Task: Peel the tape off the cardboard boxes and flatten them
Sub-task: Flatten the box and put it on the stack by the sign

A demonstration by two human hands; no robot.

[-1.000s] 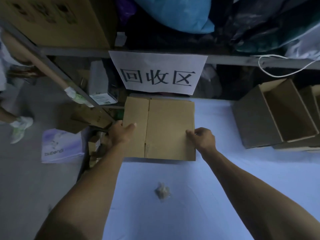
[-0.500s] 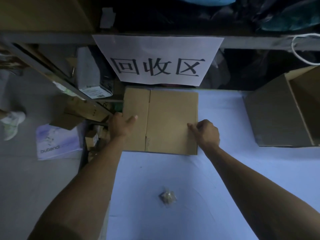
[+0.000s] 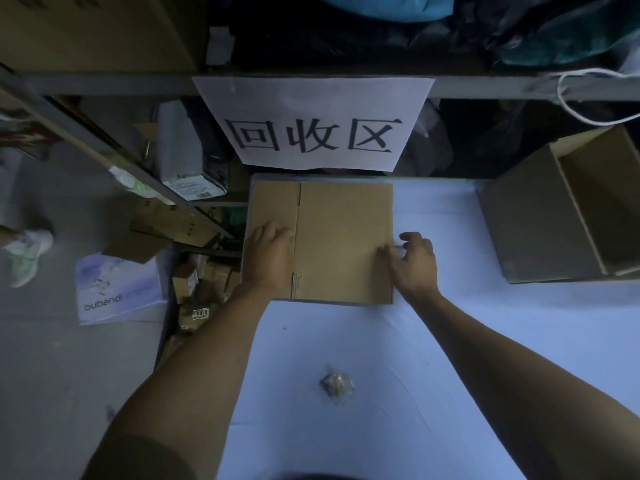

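Note:
A flattened brown cardboard box (image 3: 341, 237) lies on the pale blue table (image 3: 450, 341), just below a white paper sign. My left hand (image 3: 268, 254) rests palm down on the box's left panel, fingers spread flat. My right hand (image 3: 412, 261) is at the box's right edge, fingers loosely bent and touching the cardboard. A crumpled ball of peeled tape (image 3: 336, 382) sits on the table nearer to me, between my forearms. An open, unflattened cardboard box (image 3: 533, 220) stands at the right.
A metal shelf (image 3: 138, 83) with bags and boxes runs across the back, carrying the white sign (image 3: 313, 123). Left of the table, on the floor, lie cardboard scraps (image 3: 194, 292) and a white "bubandi" box (image 3: 117, 292). Another person's shoe (image 3: 27, 251) shows at far left.
My left hand has moved from gripping the box's left edge onto the top of its left panel. My right hand has loosened at the right edge. The box now lies flat.

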